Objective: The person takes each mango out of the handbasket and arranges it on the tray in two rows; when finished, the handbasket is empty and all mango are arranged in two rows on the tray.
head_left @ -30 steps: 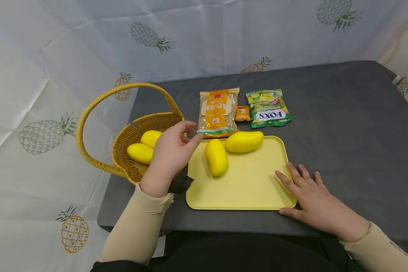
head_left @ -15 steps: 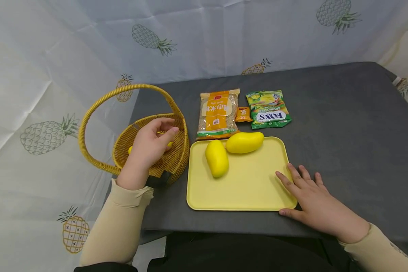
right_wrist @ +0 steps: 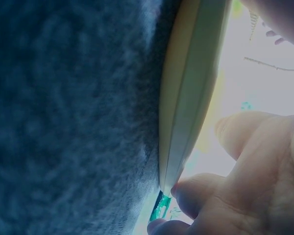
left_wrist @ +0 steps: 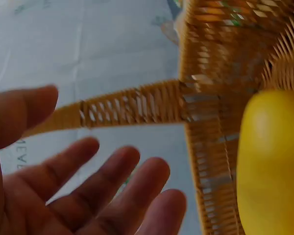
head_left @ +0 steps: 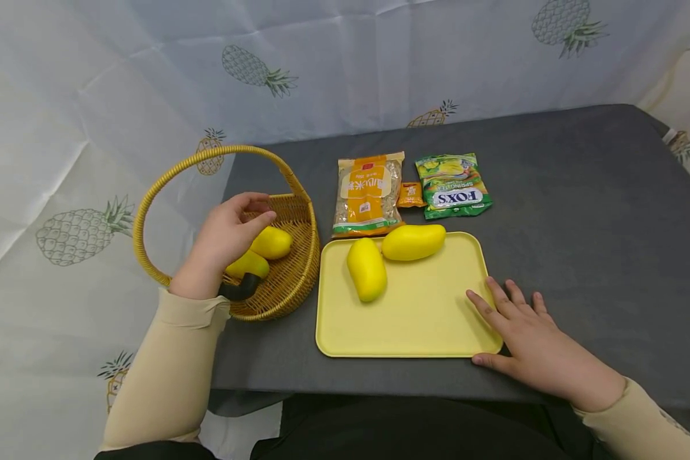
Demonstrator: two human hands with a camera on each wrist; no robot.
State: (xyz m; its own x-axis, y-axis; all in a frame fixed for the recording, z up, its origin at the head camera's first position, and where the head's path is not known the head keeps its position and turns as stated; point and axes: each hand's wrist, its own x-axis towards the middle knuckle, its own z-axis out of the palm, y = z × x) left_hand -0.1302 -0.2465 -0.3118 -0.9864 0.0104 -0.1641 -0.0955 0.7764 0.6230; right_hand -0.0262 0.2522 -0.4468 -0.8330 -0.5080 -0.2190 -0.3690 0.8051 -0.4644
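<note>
Hovering over the basket (head_left: 296,265) at left, the left hand (head_left: 223,233) spreads loosely while the right hand (head_left: 543,345), splayed at the right edge, apparently steadies the tray (head_left: 431,303).

On the bench (head_left: 586,255) I see a basket (head_left: 300,281), to the left of a tray (head_left: 420,313). Two mangoes (head_left: 271,243) lie in the basket, two other mangoes (head_left: 367,270) on the tray. Behind the tray, a packet (head_left: 411,195) lies between the left bag (head_left: 368,191) and the right bag (head_left: 455,185).

The grey tabletop (head_left: 575,217) carries a yellow tray (head_left: 420,313), apparently also the wicker basket (head_left: 290,287) at left, and, farther, an orange-labelled bag (head_left: 368,195), orange packet (head_left: 411,195) and green bag (head_left: 454,184).
</note>
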